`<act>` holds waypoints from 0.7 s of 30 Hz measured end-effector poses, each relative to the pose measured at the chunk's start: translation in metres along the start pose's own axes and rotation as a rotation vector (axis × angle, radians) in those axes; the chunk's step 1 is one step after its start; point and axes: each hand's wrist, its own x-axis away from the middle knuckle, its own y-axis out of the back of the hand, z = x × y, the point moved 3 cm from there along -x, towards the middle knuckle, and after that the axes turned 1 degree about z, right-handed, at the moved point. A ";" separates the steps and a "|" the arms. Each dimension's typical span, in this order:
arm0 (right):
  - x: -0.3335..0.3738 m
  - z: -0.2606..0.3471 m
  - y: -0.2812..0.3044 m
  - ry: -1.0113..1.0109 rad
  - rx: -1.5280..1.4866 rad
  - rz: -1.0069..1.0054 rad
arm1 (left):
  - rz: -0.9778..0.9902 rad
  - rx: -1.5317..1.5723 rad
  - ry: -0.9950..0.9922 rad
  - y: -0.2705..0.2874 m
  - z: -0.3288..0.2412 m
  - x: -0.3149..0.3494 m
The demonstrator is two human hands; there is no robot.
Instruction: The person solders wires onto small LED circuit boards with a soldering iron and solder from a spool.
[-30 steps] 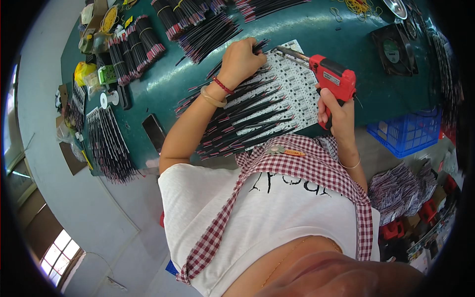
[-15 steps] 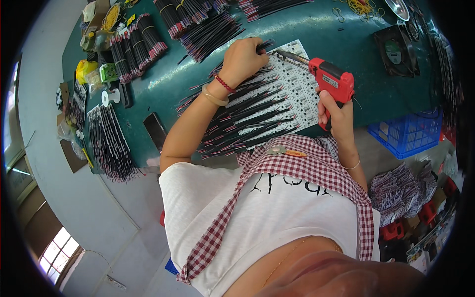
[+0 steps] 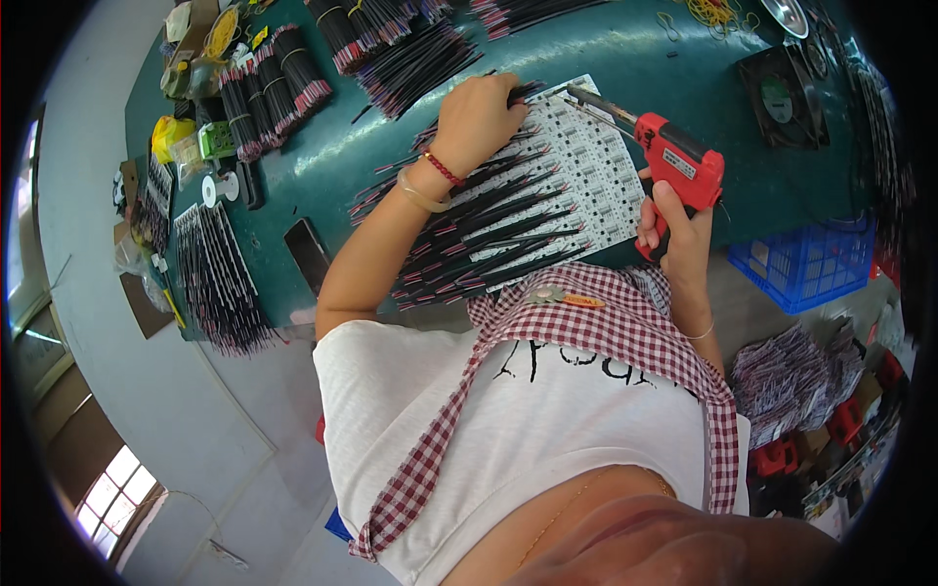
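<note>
My right hand (image 3: 681, 232) is wrapped round the grip of a red and black soldering gun (image 3: 680, 161). Its tip points left, over the upper part of a white circuit board panel (image 3: 598, 161). At the panel's top left corner, the closed fingers of my left hand (image 3: 479, 119) pinch a black wire (image 3: 528, 90); its lower end is hidden behind the fingers. Rows of black wires (image 3: 508, 230) with reddish ends fan out to the left from the panel. Whether the tip touches the board, I cannot tell.
Bundled black wires (image 3: 274, 93) and a loose pile (image 3: 415, 68) lie at the far side of the green table (image 3: 322, 176). A phone (image 3: 308, 254) is by my left arm. A black fan (image 3: 782, 98) stands at the right, above a blue crate (image 3: 806, 262).
My right hand has drawn the soldering gun to the right, so its tip is farther from my left fingers. The left hand has shifted only slightly and still pinches the wire.
</note>
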 end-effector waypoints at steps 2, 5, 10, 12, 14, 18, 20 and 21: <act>0.002 0.000 0.002 0.007 -0.006 0.006 | 0.040 0.028 -0.015 0.004 0.000 0.003; 0.006 0.000 0.005 0.008 -0.014 0.006 | -0.045 0.109 -0.037 0.007 0.010 0.007; 0.008 -0.001 0.011 -0.020 -0.028 -0.029 | -0.365 0.083 -0.013 0.039 0.001 0.012; 0.007 -0.002 0.011 -0.022 -0.036 -0.011 | -0.302 0.211 -0.055 0.033 -0.004 0.014; 0.007 -0.003 0.008 -0.031 -0.024 0.003 | -0.135 0.267 -0.017 0.022 -0.012 0.016; 0.006 -0.010 0.007 -0.053 0.034 0.064 | -0.007 0.139 0.059 -0.004 -0.005 0.014; 0.005 -0.015 0.007 -0.060 0.040 0.067 | 0.001 0.116 0.068 -0.003 -0.007 0.013; 0.005 -0.016 0.006 -0.067 0.047 0.073 | 0.006 0.093 0.078 -0.003 -0.008 0.013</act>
